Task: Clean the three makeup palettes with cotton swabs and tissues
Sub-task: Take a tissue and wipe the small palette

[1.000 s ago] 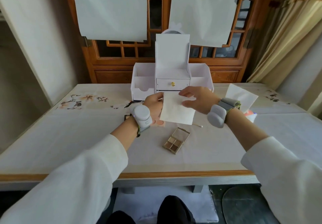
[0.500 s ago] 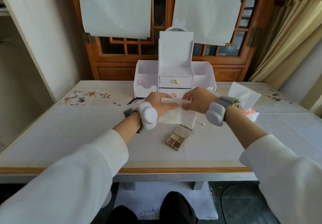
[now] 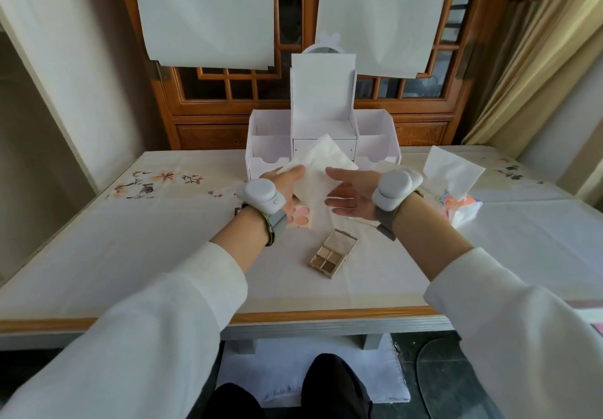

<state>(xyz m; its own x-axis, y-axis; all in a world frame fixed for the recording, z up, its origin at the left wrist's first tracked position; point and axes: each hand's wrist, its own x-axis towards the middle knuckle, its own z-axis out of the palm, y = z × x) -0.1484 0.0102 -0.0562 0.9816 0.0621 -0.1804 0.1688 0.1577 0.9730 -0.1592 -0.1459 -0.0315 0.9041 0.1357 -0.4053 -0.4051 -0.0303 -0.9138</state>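
The left grip (image 3: 287, 187) pinches the tissue (image 3: 321, 170) at centre frame and the right grip (image 3: 350, 195) is spread, empty, beside it; the open gold palette (image 3: 332, 252) lies on the worktop (image 3: 130, 255) just below both, long axis lower left to upper right, nearer the right.

Open tablecloth (image 3: 130, 249) at left; organizer (image 3: 375, 147) at the back, tissue pack (image 3: 460, 205) at right, brown palette (image 3: 332, 253) mid-table.

Two makeup palettes visible, one gold square four-pan eyeshadow palette (image 3: 332, 253), one pink round-pan blush palette (image 3: 301, 219) partly hidden, two white paper tissues, one raised tissue (image 3: 318, 170), one pack-top tissue (image 3: 452, 170), one orange-printed tissue pack (image 3: 465, 206), one white cardboard organiser (image 3: 323, 92)
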